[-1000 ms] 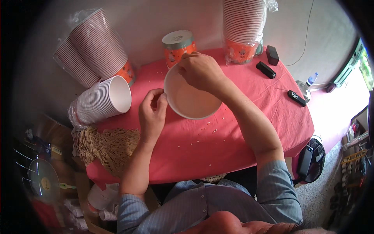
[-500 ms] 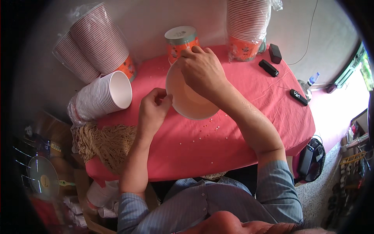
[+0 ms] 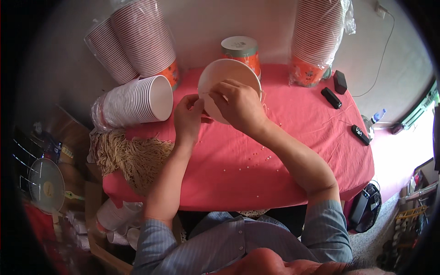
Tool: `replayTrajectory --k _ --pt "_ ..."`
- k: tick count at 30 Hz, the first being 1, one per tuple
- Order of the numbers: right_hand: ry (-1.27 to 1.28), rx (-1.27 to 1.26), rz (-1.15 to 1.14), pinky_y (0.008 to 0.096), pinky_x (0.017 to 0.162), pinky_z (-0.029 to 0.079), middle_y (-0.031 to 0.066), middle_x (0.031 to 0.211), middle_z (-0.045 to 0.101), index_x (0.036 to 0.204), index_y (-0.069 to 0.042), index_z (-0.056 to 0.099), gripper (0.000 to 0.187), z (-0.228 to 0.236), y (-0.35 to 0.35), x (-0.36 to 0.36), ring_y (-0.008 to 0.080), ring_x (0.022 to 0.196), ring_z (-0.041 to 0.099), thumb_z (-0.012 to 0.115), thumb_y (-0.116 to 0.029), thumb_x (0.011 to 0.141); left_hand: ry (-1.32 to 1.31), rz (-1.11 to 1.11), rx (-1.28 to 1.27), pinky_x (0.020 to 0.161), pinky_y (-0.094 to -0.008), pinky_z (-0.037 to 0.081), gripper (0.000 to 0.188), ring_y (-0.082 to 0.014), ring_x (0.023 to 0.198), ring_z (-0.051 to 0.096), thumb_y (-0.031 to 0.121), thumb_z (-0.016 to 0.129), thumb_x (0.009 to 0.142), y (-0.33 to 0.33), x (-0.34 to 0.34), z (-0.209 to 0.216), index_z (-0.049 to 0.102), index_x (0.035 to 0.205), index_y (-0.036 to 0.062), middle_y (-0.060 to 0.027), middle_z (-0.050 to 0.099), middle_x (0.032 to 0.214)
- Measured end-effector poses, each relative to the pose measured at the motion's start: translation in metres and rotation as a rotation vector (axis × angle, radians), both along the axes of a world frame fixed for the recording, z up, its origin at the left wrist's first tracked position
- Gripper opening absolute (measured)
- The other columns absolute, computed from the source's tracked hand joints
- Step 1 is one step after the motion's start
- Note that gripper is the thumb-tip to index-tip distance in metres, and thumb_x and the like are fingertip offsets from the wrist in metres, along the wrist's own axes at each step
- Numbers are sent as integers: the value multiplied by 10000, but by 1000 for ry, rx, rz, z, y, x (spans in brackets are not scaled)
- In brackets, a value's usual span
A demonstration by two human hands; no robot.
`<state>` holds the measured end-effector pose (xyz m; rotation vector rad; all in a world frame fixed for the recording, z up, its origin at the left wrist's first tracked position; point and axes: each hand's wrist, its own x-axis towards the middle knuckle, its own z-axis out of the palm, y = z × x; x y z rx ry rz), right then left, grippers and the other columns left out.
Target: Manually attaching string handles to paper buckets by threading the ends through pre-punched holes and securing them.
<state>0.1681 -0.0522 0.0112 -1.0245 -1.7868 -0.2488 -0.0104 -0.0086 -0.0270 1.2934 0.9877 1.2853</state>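
Note:
A white paper bucket is tilted with its wide mouth facing me, above the table. My left hand is closed at its left rim, thumb in front and fingers partly hidden behind. My right hand is in front of the mouth, its fingertips pinched near the left rim. A thin pale line at these fingertips looks like string. More thin string hangs at the bucket's right side. A thick bundle of beige strings lies left of my left forearm.
Nested paper buckets lie on the left; taller wrapped stacks stand behind. An upside-down orange bucket is at the back. Small beads are scattered on the red cloth. Black devices lie right.
The view has shifted, moving the table things rightward and down. My right hand has come down from the bucket's top rim to in front of its mouth, near my left hand.

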Motion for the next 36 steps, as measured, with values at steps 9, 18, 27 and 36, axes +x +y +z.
replayTrajectory --k 9,18,27,36 --pt "462 -647 102 347 709 603 107 885 825 1025 -34 834 198 -44 33 1 121 792 756 733 -201 997 87 -81 70 682 -347 697 234 -208 847 787 57 610 1077 -3 20 -24 646 1273 -67 -159 746 1107" --pt "434 -639 112 331 678 612 91 841 818 1005 -37 841 205 -41 28 -1 113 766 755 727 -205 979 48 -57 59 722 -330 686 219 -210 854 800 59 658 1054 -3 20 -25 670 1213 -92 -145 777 1048" --pt "352 -479 55 390 697 633 147 847 810 980 -17 823 219 -45 31 2 237 781 811 739 -218 961 -19 -94 35 735 -319 676 224 -191 853 792 76 682 1063 -4 21 -24 674 1225 -78 -138 782 1056" --pt "395 -616 76 364 667 602 95 770 775 902 5 786 255 -36 28 5 160 715 745 732 -240 947 -18 -88 50 752 -325 678 230 -195 873 785 50 651 1060 -4 22 -27 670 1247 -82 -143 772 1083"
